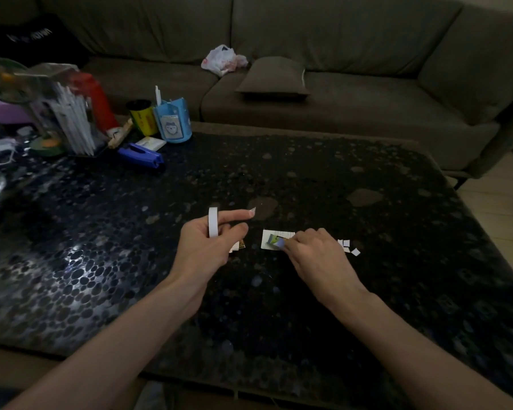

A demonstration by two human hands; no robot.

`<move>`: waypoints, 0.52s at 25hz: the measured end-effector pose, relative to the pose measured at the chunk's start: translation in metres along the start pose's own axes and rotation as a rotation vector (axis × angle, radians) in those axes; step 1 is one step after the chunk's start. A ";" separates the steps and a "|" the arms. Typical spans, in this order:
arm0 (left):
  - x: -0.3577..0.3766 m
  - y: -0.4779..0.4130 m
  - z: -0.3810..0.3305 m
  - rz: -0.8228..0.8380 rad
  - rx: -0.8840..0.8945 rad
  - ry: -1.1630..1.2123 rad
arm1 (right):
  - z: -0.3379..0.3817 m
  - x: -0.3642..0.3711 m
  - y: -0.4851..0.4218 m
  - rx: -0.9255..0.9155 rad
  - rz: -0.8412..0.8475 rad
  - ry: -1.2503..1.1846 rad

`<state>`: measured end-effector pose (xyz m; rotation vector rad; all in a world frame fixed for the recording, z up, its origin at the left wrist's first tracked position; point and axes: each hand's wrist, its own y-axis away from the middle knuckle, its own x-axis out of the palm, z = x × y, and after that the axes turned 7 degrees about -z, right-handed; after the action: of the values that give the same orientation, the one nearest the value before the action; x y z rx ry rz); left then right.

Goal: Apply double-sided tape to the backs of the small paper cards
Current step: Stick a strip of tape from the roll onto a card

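Both hands work low over a dark, pebble-patterned tabletop in a dim room. Left hand is half closed: one finger points straight out toward the far side, the others curl in, and a white roll of tape sits like a ring around a finger, standing on edge. A few small cards peek out from under this hand, resting on the tabletop. Right hand is curled, fingertips bunched and pinching the right part of a white paper card with a green and blue picture on it. That card lies flat on the tabletop, between the two hands. Just to the right of the right hand lie several tiny white paper squares, close together.

At the far left corner stand a blue pen holder, a yellow and black can, a blue stapler, a red bottle and a small fan. Behind the tabletop runs a grey sofa holding a cushion and a white plastic bag.
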<state>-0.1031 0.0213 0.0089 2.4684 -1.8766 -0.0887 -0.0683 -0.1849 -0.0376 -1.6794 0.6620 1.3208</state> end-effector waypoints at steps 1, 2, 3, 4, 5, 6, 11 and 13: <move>0.000 0.001 0.000 0.003 0.003 0.003 | 0.001 -0.002 0.001 -0.011 0.007 0.023; 0.000 0.001 -0.001 0.003 0.006 0.005 | 0.002 -0.003 0.001 -0.009 0.010 0.037; -0.001 0.001 -0.001 0.002 0.008 0.007 | 0.004 -0.005 0.001 -0.002 0.009 0.046; -0.001 0.002 -0.002 0.000 0.008 0.007 | 0.004 -0.007 0.001 0.005 0.002 0.053; -0.001 0.002 -0.002 -0.001 0.006 0.005 | 0.005 -0.009 0.001 0.010 -0.004 0.053; -0.001 0.002 -0.003 0.000 0.005 0.002 | 0.005 -0.010 0.000 0.019 0.000 0.033; -0.003 0.003 -0.003 -0.001 0.006 0.002 | 0.003 -0.010 -0.007 0.174 0.006 -0.189; -0.004 0.001 -0.002 0.003 0.009 -0.014 | 0.004 -0.012 -0.004 0.164 -0.040 -0.157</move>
<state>-0.1052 0.0244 0.0108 2.4772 -1.8898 -0.0986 -0.0700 -0.1809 -0.0253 -1.4351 0.6234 1.3176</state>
